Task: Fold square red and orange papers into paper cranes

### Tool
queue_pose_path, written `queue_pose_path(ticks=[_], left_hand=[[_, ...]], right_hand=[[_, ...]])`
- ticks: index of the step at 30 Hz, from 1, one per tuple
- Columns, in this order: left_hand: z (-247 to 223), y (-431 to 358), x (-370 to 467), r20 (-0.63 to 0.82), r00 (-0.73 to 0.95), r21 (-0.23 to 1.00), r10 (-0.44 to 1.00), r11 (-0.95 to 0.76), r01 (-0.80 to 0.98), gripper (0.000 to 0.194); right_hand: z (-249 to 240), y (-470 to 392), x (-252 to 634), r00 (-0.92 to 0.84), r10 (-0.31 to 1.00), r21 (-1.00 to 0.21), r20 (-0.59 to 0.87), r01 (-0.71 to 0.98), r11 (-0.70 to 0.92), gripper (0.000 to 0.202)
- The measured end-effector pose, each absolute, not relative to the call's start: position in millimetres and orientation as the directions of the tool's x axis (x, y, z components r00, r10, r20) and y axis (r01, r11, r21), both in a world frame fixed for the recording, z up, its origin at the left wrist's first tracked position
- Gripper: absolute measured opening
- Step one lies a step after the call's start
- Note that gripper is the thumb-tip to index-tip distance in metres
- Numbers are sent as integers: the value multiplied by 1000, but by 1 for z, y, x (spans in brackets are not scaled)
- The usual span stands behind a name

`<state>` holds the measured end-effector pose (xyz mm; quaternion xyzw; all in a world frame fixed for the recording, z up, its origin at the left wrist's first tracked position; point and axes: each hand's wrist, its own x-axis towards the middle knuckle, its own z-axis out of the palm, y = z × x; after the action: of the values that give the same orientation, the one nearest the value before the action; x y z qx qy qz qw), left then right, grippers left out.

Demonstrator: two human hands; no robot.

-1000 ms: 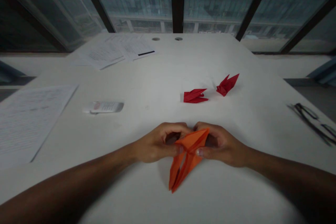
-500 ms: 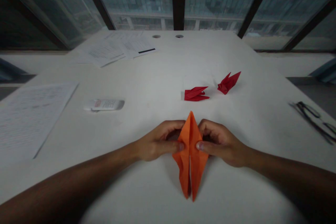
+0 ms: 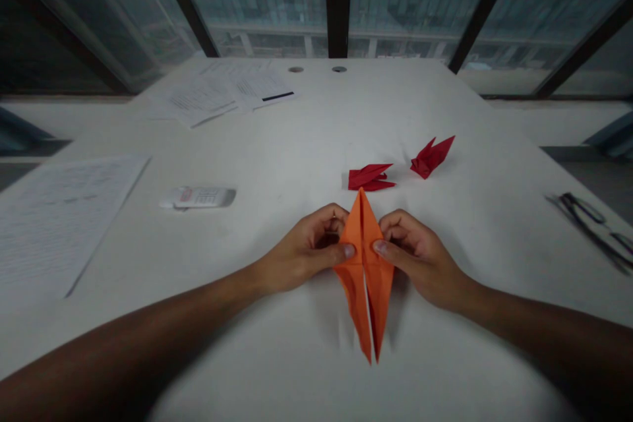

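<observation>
From my end of the head camera, I have the fingers of both the left hand and the right hand clamped on one long, kite-shaped piece of folded orange paper, a thumb pressing each half from above. The orange paper sits between the two sets of fingers, its split lower half pointing toward me. The fingers beneath it are partly hidden, and I can't tell whether its near points touch the white tabletop.

Left of the left fingers lies one white tube with a printed label; its contents are out of my sight and the print is too blurred to read.

Just beyond the fingers is one red folded-paper figure; a second red folded-paper figure lies farther off to the right. I count two. I can't tell whether the orange tip touches the nearer one.

Well right of the right fingers, one pair of dark-framed glasses is cut off by my view's edge. Far left of the left fingers, white printed paper is also cut off. Beyond it, printed sheets overlap, so I can't count them exactly.
</observation>
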<state>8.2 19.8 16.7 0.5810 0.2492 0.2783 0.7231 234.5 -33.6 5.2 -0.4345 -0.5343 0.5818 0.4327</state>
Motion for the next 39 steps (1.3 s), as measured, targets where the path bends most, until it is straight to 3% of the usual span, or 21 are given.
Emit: queue_pose_path(ticks=[7, 13, 16, 18, 22, 25, 27, 39], left_hand=[[13, 21, 12, -69, 647, 985, 759, 156, -78, 32], [10, 17, 14, 25, 537, 987, 843, 65, -148, 40], [8, 14, 14, 69, 519, 986, 852, 21, -166, 58], [7, 13, 13, 78, 537, 990, 840, -2, -140, 59], [8, 13, 10, 215, 553, 964, 805, -265, 11, 29], [11, 11, 8, 383, 582, 853, 717, -516, 75, 29], [14, 10, 8, 422, 609, 811, 671, -580, 77, 33], [11, 10, 7, 265, 585, 903, 766, -410, 128, 26]], right_hand=[[-1, -35, 234, -191, 980, -998, 48, -35, 42, 35], [-3, -38, 235, -187, 968, -944, 168, 251, 213, 21], [0, -38, 234, -197, 965, -926, 172, 302, 226, 19], [2, -38, 233, -187, 965, -915, 181, 327, 235, 20], [7, -41, 228, -173, 953, -831, 249, 468, 302, 27], [9, -43, 225, -221, 946, -786, 239, 528, 322, 26], [10, -43, 226, -247, 941, -789, 230, 519, 329, 23], [10, -41, 227, -264, 928, -787, 262, 499, 364, 12]])
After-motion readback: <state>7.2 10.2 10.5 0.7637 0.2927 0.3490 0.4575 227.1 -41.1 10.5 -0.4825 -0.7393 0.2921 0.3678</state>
